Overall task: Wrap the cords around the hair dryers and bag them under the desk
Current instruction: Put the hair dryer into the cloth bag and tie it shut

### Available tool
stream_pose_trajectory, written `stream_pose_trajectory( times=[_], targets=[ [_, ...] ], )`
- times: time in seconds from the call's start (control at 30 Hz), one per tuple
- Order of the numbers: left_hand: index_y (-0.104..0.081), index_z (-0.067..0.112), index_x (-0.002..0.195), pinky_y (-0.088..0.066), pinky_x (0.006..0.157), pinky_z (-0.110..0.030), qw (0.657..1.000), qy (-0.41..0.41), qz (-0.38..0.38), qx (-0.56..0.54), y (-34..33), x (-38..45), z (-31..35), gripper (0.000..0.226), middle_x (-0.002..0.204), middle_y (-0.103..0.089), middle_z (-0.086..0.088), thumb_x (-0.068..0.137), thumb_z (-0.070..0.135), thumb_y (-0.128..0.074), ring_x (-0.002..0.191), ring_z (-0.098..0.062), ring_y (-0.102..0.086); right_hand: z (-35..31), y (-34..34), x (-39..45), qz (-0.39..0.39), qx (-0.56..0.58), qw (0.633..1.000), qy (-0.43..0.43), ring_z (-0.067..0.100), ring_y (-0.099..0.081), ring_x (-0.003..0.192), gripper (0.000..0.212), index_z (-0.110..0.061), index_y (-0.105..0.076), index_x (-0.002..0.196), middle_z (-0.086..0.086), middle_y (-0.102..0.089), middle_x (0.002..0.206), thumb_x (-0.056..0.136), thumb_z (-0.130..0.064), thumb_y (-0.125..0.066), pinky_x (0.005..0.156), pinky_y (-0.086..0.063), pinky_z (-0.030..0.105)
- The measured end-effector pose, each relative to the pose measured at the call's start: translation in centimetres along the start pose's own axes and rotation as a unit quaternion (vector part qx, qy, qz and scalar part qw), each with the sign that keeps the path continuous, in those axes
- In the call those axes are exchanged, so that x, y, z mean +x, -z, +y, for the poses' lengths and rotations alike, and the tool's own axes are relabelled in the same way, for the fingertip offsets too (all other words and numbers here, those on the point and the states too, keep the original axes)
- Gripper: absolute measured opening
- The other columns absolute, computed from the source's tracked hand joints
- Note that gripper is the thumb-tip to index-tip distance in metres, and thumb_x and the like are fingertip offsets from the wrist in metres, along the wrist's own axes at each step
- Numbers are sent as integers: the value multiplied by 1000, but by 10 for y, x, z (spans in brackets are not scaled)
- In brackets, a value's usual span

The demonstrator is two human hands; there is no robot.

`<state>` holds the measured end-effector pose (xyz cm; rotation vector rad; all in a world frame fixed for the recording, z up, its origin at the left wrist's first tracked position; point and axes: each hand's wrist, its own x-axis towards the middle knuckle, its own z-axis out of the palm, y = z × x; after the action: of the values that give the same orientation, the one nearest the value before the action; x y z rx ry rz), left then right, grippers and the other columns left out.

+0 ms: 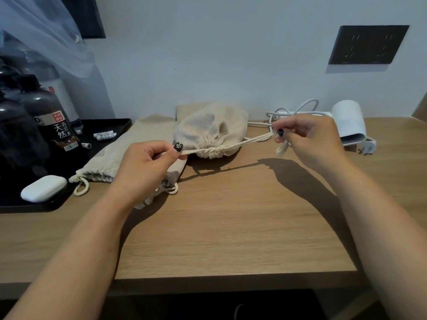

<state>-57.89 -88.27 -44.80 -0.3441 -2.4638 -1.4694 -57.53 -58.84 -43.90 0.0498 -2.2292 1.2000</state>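
Note:
A full beige drawstring bag [209, 130] lies on the wooden desk [231, 227], its mouth gathered tight. My left hand [147, 167] pinches one end of the drawstring [254, 139] at the left of the bag's mouth. My right hand [309, 139] pinches the other end, pulled out to the right. A flat beige bag [129, 153] lies at the left, partly under my left hand. A white hair dryer [351, 125] lies at the back right, its white cord [298, 109] looped loose by the wall and its plug [368, 146] on the desk.
A black tray [111, 128] at the left holds dark water bottles [53, 121], small sachets and a white soap-like box [44, 188]. A dark socket panel [369, 45] is on the wall. A dark space opens below the desk's front edge.

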Motion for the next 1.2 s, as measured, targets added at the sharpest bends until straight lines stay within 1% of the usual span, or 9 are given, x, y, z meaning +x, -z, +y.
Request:
stream_pose_trajectory(
  times=[0.1, 0.17, 0.27, 0.37, 0.53, 0.67, 0.77, 0.97, 1.2],
  targets=[
    [-73, 24, 76, -31, 50, -24, 999, 3, 26, 24, 5, 3, -4, 23, 61, -48, -11, 94, 27, -60, 52, -18, -39, 1, 2, -1, 8, -106, 994, 7, 9, -64, 67, 42, -22, -75, 84, 3, -70, 76, 82, 11, -49, 69, -48, 10],
    [-72, 21, 76, -31, 40, -17, 998, 21, 32, 41, 10, 7, -9, 24, 57, -45, -8, 95, 27, -59, 40, -5, -38, 1, 6, 0, 17, -158, 987, -15, 10, -59, 70, 39, -14, -77, 88, 5, -68, 77, 81, 10, -48, 64, -40, 2],
    [-71, 18, 76, -30, 36, -14, 998, 44, 21, 48, 12, 9, -13, 25, 58, -48, -6, 95, 27, -58, 36, -3, -38, 8, 4, 2, -13, -205, 978, -44, 21, -65, 87, 36, -16, -77, 90, 3, -69, 83, 83, 8, -51, 84, -52, 27],
    [-68, 17, 70, -41, 57, -28, 998, 55, 25, -9, 12, 9, -14, 30, 67, -57, -4, 96, 29, -57, 60, -15, -49, 9, 0, 1, -77, -230, 967, -81, 22, -63, 94, 36, -19, -73, 105, 3, -70, 96, 88, 4, -51, 86, -52, 34],
    [-63, -3, 80, -48, 90, -38, 967, 52, -22, -246, 5, 11, -2, 41, 107, -73, 0, 102, 24, -41, 103, -20, -65, -2, 8, 1, -120, -23, 978, -172, 10, -56, 58, 29, -19, -71, 96, 0, -64, 79, 95, 1, -50, 47, -44, 24],
    [-52, 10, 72, -47, 100, -41, 939, 23, -9, -342, -7, 22, 11, 43, 97, -73, -12, 106, 22, -28, 107, -24, -68, -2, 13, 5, -94, 198, 957, -189, 11, -56, 59, 28, -7, -69, 97, 9, -64, 84, 91, 11, -49, 57, -49, 22],
    [-50, 10, 80, -51, 93, -40, 947, -14, -38, -319, -18, 38, 23, 40, 79, -66, -6, 107, 22, -24, 89, -24, -71, -1, 15, 7, -98, 235, 948, -190, 13, -56, 61, 26, -3, -68, 103, 12, -64, 89, 90, 12, -50, 66, -48, 29],
    [-54, 13, 85, -42, 49, -26, 976, -92, -67, -187, -43, 49, 30, 25, 77, -65, 2, 101, 29, -43, 44, -8, -47, 0, 15, 7, -60, 287, 939, -181, 16, -57, 63, 24, -4, -67, 97, 11, -61, 84, 88, 13, -53, 68, -46, 30],
    [-61, 12, 106, -43, 54, -12, 985, -119, -75, -98, -52, 49, 21, 23, 94, -57, 5, 103, 8, -39, 51, -1, -49, -7, 15, 7, -44, 361, 918, -155, 17, -62, 68, 21, -3, -68, 94, 15, -63, 94, 86, 13, -57, 73, -51, 28]
  ],
)
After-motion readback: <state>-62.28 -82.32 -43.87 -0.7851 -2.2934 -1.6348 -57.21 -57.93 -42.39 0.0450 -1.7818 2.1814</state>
